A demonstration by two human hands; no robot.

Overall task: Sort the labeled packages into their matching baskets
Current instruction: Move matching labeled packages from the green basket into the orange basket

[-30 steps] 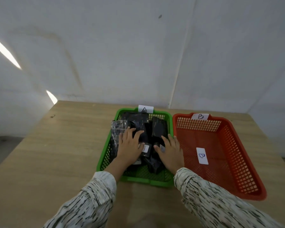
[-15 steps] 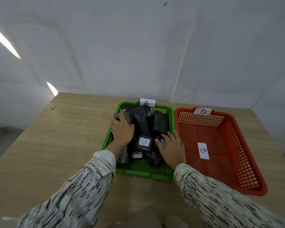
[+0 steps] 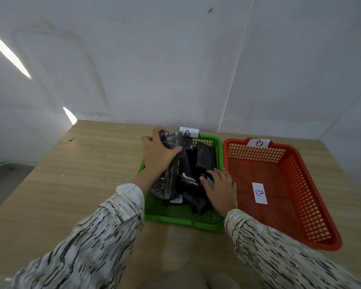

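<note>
A green basket [image 3: 181, 219] with an "A" tag on its far rim holds several black packages [image 3: 204, 157]. My left hand [image 3: 158, 153] grips a long shiny black package [image 3: 169, 174] at its upper end, lifted and tilted over the basket's left side. My right hand [image 3: 221, 188] lies flat with fingers spread on the packages at the basket's right side. To the right stands an orange basket [image 3: 313, 205] tagged "B" [image 3: 258, 142]; inside it lies a white slip marked B [image 3: 259, 193].
Both baskets stand side by side on a wooden table [image 3: 81, 174] against a white wall. The table's left edge drops to a grey floor [image 3: 2, 180].
My left hand has closed on the long package and raised it toward the basket's far left corner. The right hand has stayed on the pile. The label marked B on the pile is now covered.
</note>
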